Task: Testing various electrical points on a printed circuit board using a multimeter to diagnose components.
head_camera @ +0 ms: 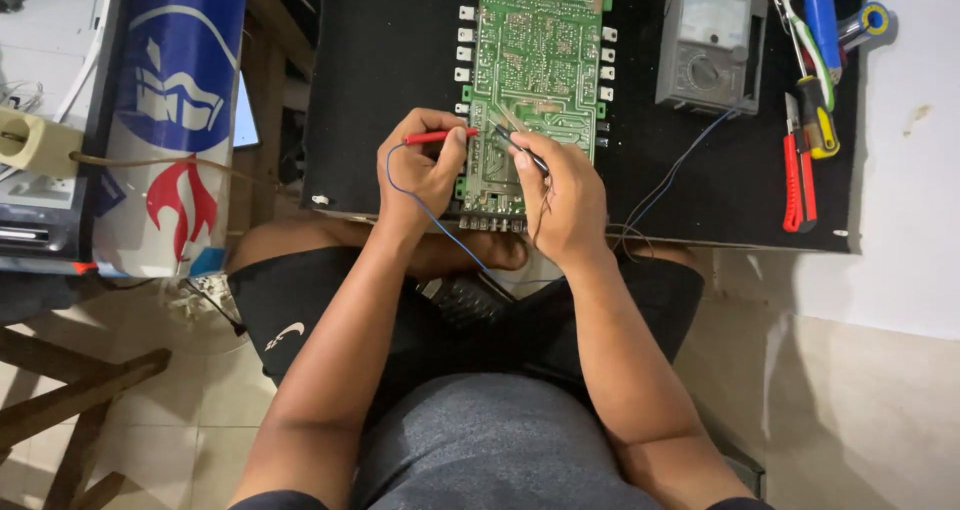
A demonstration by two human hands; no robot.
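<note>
— How is each grip set?

— The left hand [425, 165] is closed in a narrow pinch around a red probe [440, 136], whose tip points right onto the green circuit board [535, 50]. The right hand [565, 195] is closed the same way around a black probe [522, 150], its tip slanting up and left onto the board.

— Where does the board lie against the hands?

— Directly under and ahead of them; both tips meet its lower part, close together, with the hands resting over its near end. A thin blue wire [420, 205] loops from the red probe across the left wrist.

— And further out?

— The board lies on a black mat [380, 70] covering the tabletop. A grey analogue meter [708, 45] sits to the right of the board, and beyond it red-handled pliers [797, 175] and other hand tools. To the left stands a blue and white cylinder [170, 110].
</note>
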